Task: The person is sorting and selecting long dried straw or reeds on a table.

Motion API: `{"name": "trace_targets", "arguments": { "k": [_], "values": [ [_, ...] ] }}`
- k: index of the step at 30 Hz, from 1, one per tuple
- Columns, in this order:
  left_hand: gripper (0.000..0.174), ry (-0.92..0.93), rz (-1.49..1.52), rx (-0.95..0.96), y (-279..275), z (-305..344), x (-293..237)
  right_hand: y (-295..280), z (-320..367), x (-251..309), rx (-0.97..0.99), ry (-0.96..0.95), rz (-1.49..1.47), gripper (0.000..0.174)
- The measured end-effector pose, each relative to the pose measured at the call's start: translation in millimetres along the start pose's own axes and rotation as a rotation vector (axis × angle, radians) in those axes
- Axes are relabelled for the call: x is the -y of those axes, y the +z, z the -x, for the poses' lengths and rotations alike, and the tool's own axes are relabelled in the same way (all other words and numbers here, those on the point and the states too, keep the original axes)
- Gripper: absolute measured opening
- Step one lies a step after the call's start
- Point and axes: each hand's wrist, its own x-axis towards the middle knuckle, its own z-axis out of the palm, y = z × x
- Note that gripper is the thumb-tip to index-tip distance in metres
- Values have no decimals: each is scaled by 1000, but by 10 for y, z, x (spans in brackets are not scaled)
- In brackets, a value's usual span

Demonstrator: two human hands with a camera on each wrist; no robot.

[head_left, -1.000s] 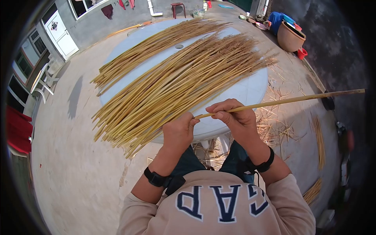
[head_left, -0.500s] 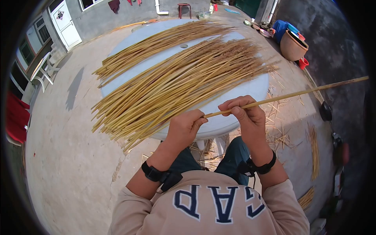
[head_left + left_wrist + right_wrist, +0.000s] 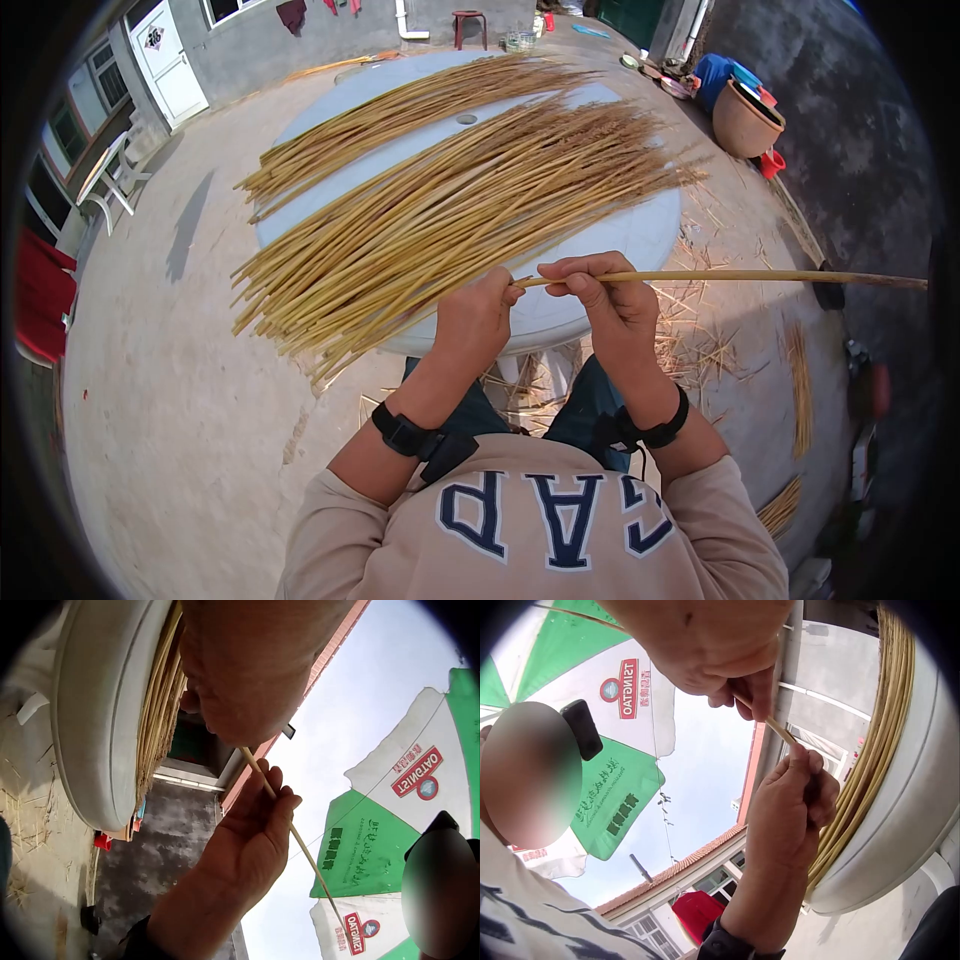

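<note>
A single long, yellowish plant stalk [image 3: 740,276] is held between both hands, out in front of the chest and near the table's front edge. The left hand [image 3: 474,318] pinches its left end between thumb and curled fingers. A short way to the right, the right hand [image 3: 612,300] pinches the same stalk, whose long part reaches far right, nearly level. In the right wrist view the stalk [image 3: 781,732] shows as a short length between the two hands. Beyond the hands, a large layer of similar stalks [image 3: 420,220] with brown feathery tops covers much of the table.
A round pale table [image 3: 640,225] bears that layer and a smaller bundle of stalks [image 3: 370,125] behind it. Scraps [image 3: 710,345] litter the ground at right, near thin bundles [image 3: 800,385]. A clay pot [image 3: 745,120] stands by the dark wall. A green-and-white umbrella [image 3: 367,844] hangs overhead.
The stalk's far end has swung down from a rising slant to nearly level. Both hands have shifted a little left since half a second ago, still gripping it.
</note>
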Motion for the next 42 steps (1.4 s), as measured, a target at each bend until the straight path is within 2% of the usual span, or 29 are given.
{"name": "trace_targets", "arguments": {
  "k": [2, 4, 5, 6, 7, 8, 10, 12, 14, 15, 17, 20, 21, 23, 27, 30, 32, 34, 36, 42],
  "values": [
    [20, -57, 42, -11, 62, -6, 70, 23, 48, -26, -35, -80, -25, 11],
    [22, -112, 85, -20, 70, -41, 124, 45, 122, -33, 66, -215, 157, 9],
    [23, -146, 115, -34, 35, -75, 117, 142, 220, 50, 218, -413, 358, 10],
    [25, -171, 142, -43, -11, -121, 100, 116, 188, 38, 215, -415, 359, 10],
    [24, -152, 76, 66, -64, -83, 12, 30, 127, 33, 63, -240, 166, 11],
    [24, -152, 76, 66, -116, -44, -12, -37, 53, 25, -87, -66, -34, 11],
    [21, 61, 105, 407, -163, -22, -27, -252, -166, 117, -198, 98, -194, 13],
    [24, 22, 87, 490, -179, -12, -59, -303, -217, 128, -174, 117, -195, 14],
    [30, -158, 455, 564, -242, -7, -184, -342, -242, 124, -166, 176, -262, 14],
    [30, -154, 456, 570, -254, -20, -195, -333, -247, 109, -143, 239, -335, 14],
    [36, -273, 578, 290, -268, -17, -204, -308, -233, 45, -116, 286, -367, 15],
    [27, -183, 491, 194, -286, -22, -235, -203, -161, -144, -32, 373, -425, 16],
    [27, -178, 481, 190, -285, -15, -222, -170, -145, -161, -11, 428, -433, 16],
    [17, -310, 399, 235, -290, 51, -165, -110, -177, -196, 31, 473, -446, 17],
    [9, -297, 333, 260, -443, 171, -95, -47, -215, -269, 123, 489, -433, 26],
    [9, -392, 254, 239, -753, 239, -68, -107, -320, -329, 130, 517, -390, 36],
    [10, -420, 124, 121, -1042, 262, 27, -245, -375, -524, 85, 440, -206, 40],
    [11, -437, -64, 31, -1347, 258, 117, -376, -407, -740, 67, 440, -112, 36],
    [9, -416, -288, -21, -1614, 269, 291, -484, -427, -910, 47, 432, 105, 31],
    [9, -509, -464, -31, -1932, 444, 857, -524, -388, -1049, -11, 436, 197, 22]
  ]
}}
